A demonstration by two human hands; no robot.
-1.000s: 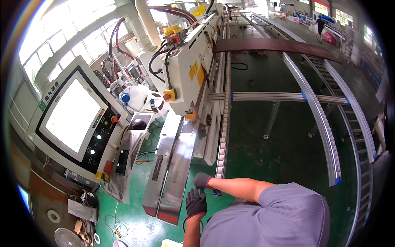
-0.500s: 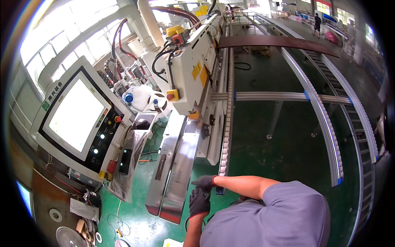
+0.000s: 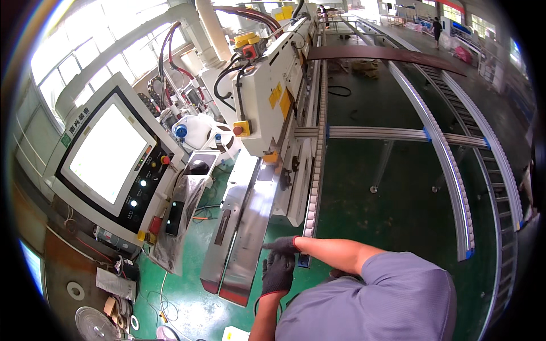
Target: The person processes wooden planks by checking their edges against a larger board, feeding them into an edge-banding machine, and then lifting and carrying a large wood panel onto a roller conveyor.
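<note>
Both hands wear dark knit gloves with red cuff edges and meet in front of my body. My right hand [image 3: 282,245] lies across the top of my left hand [image 3: 278,274], its fingers stretched out to the left. My left hand comes up from below, its fingertips partly covered by the right one, so their pose is unclear. I see nothing held in either. Just left of them is the end of a long shiny metal bed [image 3: 248,250]. A roller track [image 3: 311,207] ends just beyond my right wrist.
A control panel with a bright screen [image 3: 108,153] stands left, a phone [image 3: 174,217] beside it on a plastic-covered shelf. The cream machine [image 3: 264,108] runs ahead. A brown board [image 3: 375,53] lies across the rails [image 3: 432,136] at the far right. Tape rolls [image 3: 75,291] lie lower left.
The view has shifted slightly, so the machine sits a little farther right. My hands stay together, the right still across the left, with only a small shift.
</note>
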